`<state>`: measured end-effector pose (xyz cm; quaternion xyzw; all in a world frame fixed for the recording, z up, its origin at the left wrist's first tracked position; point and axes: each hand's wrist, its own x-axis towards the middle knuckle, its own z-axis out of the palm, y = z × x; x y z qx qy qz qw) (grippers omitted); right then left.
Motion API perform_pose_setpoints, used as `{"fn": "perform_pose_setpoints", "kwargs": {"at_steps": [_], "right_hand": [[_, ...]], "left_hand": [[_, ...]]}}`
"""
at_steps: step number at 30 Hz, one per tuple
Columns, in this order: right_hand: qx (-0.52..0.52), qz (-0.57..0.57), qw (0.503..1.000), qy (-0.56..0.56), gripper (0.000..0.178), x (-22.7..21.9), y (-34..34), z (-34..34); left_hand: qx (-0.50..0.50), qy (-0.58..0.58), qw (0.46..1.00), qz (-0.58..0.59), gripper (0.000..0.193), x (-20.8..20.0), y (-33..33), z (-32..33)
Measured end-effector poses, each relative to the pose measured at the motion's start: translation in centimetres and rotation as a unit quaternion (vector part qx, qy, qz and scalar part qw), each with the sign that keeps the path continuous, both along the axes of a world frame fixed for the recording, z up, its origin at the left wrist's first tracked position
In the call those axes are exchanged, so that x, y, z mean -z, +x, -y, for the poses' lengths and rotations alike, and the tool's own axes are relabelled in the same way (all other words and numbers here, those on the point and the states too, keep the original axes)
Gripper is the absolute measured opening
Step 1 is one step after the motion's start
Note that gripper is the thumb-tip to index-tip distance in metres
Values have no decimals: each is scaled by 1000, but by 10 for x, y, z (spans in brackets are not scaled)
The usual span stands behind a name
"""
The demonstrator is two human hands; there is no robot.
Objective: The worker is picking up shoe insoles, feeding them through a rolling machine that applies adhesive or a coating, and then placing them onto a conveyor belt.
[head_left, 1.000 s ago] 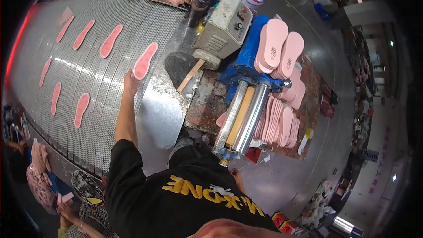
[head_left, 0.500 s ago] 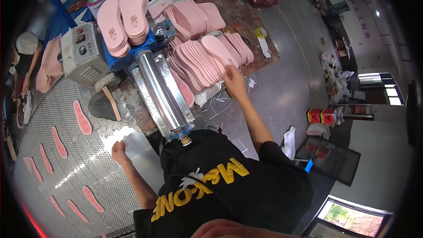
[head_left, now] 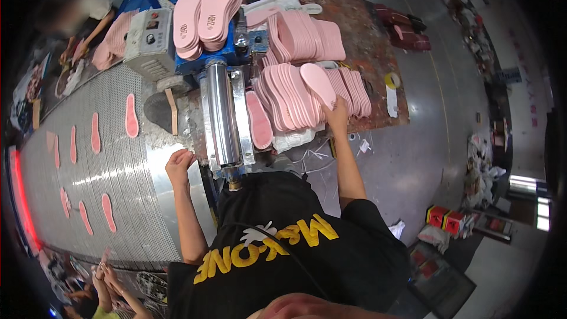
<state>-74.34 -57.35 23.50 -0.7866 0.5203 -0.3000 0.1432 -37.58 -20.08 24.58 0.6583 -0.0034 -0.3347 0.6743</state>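
My right hand [head_left: 336,116] grips the lower end of a pink insole [head_left: 318,84], which leans over the front of a row of upright pink insoles [head_left: 283,95]. Partly curled, my left hand [head_left: 180,165] hovers beside the lower end of the shiny roller [head_left: 223,118], with its fingers together and nothing visible in them. Between roller and row lies a single insole [head_left: 258,121] with a darker pink face. Two short piles of insoles [head_left: 215,12] with dark print sit on the blue top of the roller machine.
On my left, a perforated metal conveyor [head_left: 106,159] carries several spaced insoles. A grey control box [head_left: 147,41] stands beyond it. More insoles [head_left: 307,35] and a yellow tape roll [head_left: 391,80] are on the worn table. Co-workers' hands [head_left: 106,277] show at the lower left.
The view has turned, so the machine and insole rows appear more upright and farther right. My right hand has closed on the insole's lower end. My left hand is nearer the roller.
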Motion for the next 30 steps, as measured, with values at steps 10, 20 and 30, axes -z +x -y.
{"fn": "perform_pose_setpoints", "kwargs": {"at_steps": [10,20,30], "right_hand": [[-222,142,957,118,59,-102,23,-18],[-444,67,886,119,60,-123,154,-88],[-344,117,810,461,28,-38,81,-141]], "left_hand": [[87,-19,993,77,21,-42,-4,30],[451,40,771,449,78,-121,17,75],[337,110,701,618,75,-98,62,55]]}}
